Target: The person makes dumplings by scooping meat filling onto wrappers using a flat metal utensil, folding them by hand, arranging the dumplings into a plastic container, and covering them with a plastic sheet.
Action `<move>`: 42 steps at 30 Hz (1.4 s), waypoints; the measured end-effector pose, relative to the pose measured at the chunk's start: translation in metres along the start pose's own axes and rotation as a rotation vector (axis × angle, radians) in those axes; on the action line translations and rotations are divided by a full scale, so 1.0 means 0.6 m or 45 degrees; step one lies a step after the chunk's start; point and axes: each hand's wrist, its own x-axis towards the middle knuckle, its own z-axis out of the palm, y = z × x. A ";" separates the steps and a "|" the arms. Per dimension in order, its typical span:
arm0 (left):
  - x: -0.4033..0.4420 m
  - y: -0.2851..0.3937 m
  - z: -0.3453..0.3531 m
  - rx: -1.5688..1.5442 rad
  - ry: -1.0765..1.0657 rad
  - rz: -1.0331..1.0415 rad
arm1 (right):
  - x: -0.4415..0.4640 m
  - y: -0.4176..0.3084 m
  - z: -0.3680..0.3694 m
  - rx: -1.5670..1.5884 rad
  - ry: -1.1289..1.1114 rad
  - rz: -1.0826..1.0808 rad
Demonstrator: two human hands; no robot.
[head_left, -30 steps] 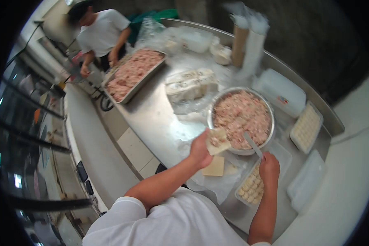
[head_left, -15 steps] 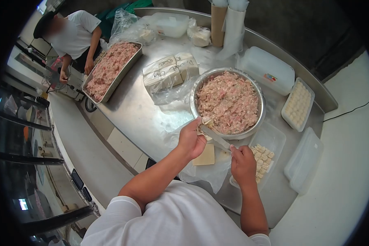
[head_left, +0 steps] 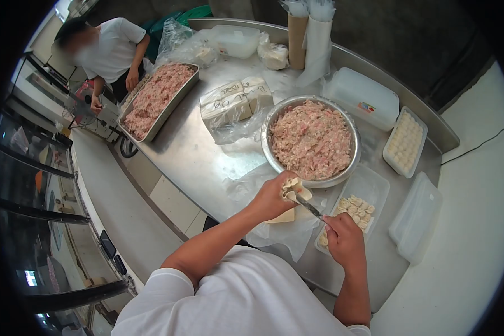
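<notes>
The right hand (head_left: 346, 238) is wrapped around one end of a flat blade (head_left: 311, 208), over the near edge of the steel tabletop (head_left: 171, 151). The left hand (head_left: 273, 199) cups a thin dough sheet (head_left: 291, 185) — it is bent up, and the blade's tip goes into its fold. I cannot tell how each finger pinches it. To do this well, I would push softly with the flat side so the dough does not rip, hold the sheet steady, and slide the blade out slowly so the meat does not smear on the edges. Flat dough (head_left: 284, 216) lies just under the left hand on clear plastic (head_left: 288, 241). Beside the right hand, a clear tub (head_left: 379, 189) holds small folded dough pieces (head_left: 355, 210). Farther in, a round bowl (head_left: 267, 148) is full of pink meat (head_left: 311, 140). Wrapped packs (head_left: 232, 103) sit to its left. By the far left corner is a metal pan (head_left: 182, 96) heaped with meat — another person (head_left: 117, 50) stands beside it.
</notes>
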 end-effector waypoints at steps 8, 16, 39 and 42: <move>0.011 -0.004 0.004 0.138 -0.021 0.040 | -0.012 0.008 -0.086 -0.046 0.080 0.083; -0.004 0.051 0.076 -0.112 -0.084 0.112 | -0.060 0.060 0.064 0.788 0.083 0.591; 0.189 0.011 0.250 0.800 -0.759 0.732 | -0.147 0.190 0.006 0.191 0.761 0.993; 0.225 0.019 0.280 1.069 -0.793 0.628 | -0.170 0.243 0.034 0.075 0.801 0.961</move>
